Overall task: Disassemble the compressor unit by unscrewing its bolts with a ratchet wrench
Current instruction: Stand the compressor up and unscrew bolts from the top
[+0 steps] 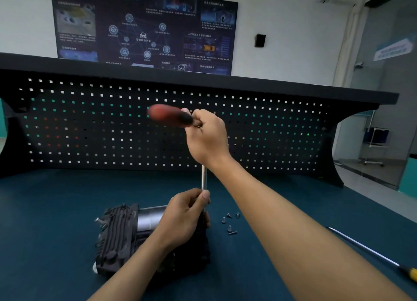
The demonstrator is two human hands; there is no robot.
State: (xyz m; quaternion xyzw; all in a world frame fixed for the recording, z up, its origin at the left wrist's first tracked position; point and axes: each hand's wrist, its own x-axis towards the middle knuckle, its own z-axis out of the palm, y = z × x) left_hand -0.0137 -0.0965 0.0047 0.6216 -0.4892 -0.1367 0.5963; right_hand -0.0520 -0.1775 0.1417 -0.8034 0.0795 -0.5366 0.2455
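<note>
Fingers [204, 197] of left hand [184, 215] pinch the upright steel shaft [203, 176] of the ratchet wrench [169, 115], just above the compressor unit [119, 233]. Unit sits mid-bench on the green mat [56, 210]. Right hand [208, 136] curled round the wrench top; red-black handle blurred. 5 loose bolts [229, 228] just right of unit. 1 screwdriver [365, 252] far right. Pegboard [112, 124] behind.
</note>
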